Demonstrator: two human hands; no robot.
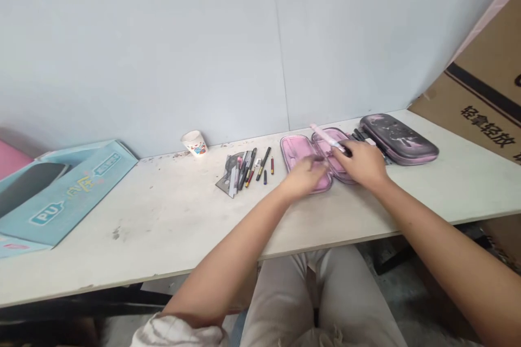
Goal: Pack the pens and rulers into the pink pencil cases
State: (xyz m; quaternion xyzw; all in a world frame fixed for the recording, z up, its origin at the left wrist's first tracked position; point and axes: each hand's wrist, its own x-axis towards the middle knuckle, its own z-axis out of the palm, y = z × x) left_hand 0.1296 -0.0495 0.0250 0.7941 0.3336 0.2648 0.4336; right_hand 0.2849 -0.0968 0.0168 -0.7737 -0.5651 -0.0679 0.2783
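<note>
An open pink zip pencil case [313, 160] lies spread flat on the white table [122, 227], its two halves side by side. My left hand [303, 176] is over its left half, fingers blurred, so any grip is hidden. My right hand [362, 164] is above the right half and grips a pink pen [326, 137] that points up and left. A closed grey-and-pink pencil case [399, 138] lies just beyond my right hand. Several black pens [360, 135] lie partly hidden behind that hand.
Left of the open case lie several pens and markers [248, 168] on a clear geometry ruler [228, 179]. A paper cup [194, 143] stands by the wall. A light blue printed box [61, 195] sits at the table's left end, and a cardboard carton [480, 97] stands at right.
</note>
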